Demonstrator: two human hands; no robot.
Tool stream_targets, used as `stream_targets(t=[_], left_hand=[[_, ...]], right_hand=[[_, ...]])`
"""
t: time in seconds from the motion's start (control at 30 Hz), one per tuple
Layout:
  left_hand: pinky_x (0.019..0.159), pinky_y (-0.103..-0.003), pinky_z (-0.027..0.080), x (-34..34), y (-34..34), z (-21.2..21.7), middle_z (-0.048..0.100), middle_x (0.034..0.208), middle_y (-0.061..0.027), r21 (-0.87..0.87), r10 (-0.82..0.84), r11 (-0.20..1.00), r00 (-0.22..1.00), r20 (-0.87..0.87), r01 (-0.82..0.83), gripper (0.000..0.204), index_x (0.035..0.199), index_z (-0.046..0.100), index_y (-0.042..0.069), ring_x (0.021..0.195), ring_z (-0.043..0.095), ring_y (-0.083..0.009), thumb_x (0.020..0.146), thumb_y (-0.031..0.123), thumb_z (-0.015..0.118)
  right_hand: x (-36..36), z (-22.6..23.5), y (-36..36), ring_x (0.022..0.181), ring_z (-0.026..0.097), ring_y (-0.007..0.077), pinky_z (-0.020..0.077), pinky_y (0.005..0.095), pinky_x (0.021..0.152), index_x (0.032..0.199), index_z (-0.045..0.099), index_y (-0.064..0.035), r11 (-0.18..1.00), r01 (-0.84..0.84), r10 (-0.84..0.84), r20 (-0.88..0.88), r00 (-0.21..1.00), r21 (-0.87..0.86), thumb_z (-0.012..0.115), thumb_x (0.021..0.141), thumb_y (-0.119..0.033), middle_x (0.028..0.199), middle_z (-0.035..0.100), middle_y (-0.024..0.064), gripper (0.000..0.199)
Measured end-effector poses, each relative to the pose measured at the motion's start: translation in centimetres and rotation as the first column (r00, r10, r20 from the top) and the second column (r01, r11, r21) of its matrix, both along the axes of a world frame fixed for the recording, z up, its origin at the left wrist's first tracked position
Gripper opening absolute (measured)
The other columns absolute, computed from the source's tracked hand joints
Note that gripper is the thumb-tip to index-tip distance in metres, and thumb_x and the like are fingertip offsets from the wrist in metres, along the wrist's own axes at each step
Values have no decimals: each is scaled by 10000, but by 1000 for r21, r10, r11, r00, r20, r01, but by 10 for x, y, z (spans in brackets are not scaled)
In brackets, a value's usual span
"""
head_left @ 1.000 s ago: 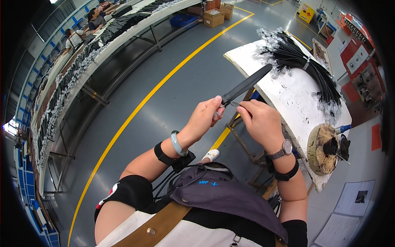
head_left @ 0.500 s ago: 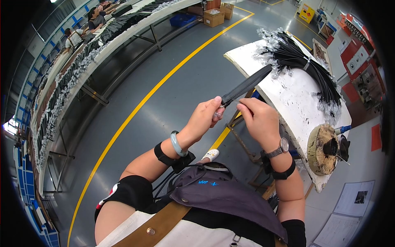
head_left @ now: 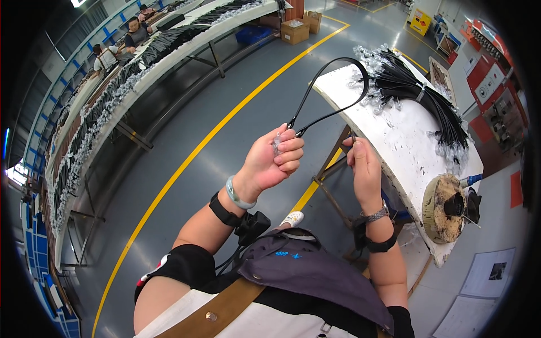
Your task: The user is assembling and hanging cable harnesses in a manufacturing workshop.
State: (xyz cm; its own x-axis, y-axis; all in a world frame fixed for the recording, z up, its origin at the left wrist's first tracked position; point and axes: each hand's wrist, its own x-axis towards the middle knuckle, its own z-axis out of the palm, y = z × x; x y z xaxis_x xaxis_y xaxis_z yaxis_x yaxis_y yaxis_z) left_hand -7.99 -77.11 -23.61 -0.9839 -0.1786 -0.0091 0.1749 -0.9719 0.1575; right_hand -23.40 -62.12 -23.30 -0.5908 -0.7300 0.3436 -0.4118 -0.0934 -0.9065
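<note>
My left hand [head_left: 271,159] is closed round the two ends of a black strap [head_left: 366,84], palm side turned up. The strap rises from the fist as an open loop, with shiny metal at its ends. A bit of clear plastic wrap [head_left: 276,145] shows between the fingers. To the right, my right hand [head_left: 365,169] is pinched on a small dark thin thing [head_left: 353,136] whose kind I cannot make out. It is apart from the strap, beside the edge of the white table [head_left: 394,135]. A bundle of black straps [head_left: 434,107] with plastic-wrapped ends lies on that table.
A round tan block [head_left: 437,211] with a black core sits at the table's near end. Along the left runs a long bench [head_left: 127,90] piled with black straps, people working behind it. Cardboard boxes [head_left: 295,32] and a blue crate [head_left: 253,32] stand at the back.
The strap, earlier seen narrow with its sides together, now spreads into a loop. My left hand has turned palm up and moved slightly left; my right hand has drawn away to the right.
</note>
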Motion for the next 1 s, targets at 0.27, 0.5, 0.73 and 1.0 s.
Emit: stream_targets(t=[0.27,0.5,0.73,1.0], left_hand=[[431,-224,227,-2,8,8,341,612,28,19,-7,1000,1000,-25,7,350,674,381,114,463,255,-79,974,269,285],[416,-208,224,-2,13,10,331,601,43,-147,-15,989,993,116,32,347,680,379,126,455,252,-61,973,295,303],[405,-193,199,-1,19,10,310,593,59,-248,-2,967,979,202,53,330,678,370,136,456,240,-44,957,312,356],[404,-187,196,-1,20,5,305,595,64,-253,-31,964,977,213,85,323,677,371,140,461,241,-39,952,311,366]], right_hand=[[14,-5,-11,561,361,33,322,195,510,1000,575,-2,998,-4,7,46,999,-70,525,904,-218,626,438,-37,241],[0,30,-23,554,500,57,398,209,518,911,643,-8,994,-96,84,-186,979,-56,600,841,-145,659,611,39,160],[-12,44,-29,619,608,240,458,294,560,887,656,-62,950,-188,267,-340,902,249,625,800,-210,734,647,104,174],[-12,42,-32,608,596,247,447,306,548,854,637,-63,934,-200,308,-382,871,296,632,795,-228,710,633,102,175]])
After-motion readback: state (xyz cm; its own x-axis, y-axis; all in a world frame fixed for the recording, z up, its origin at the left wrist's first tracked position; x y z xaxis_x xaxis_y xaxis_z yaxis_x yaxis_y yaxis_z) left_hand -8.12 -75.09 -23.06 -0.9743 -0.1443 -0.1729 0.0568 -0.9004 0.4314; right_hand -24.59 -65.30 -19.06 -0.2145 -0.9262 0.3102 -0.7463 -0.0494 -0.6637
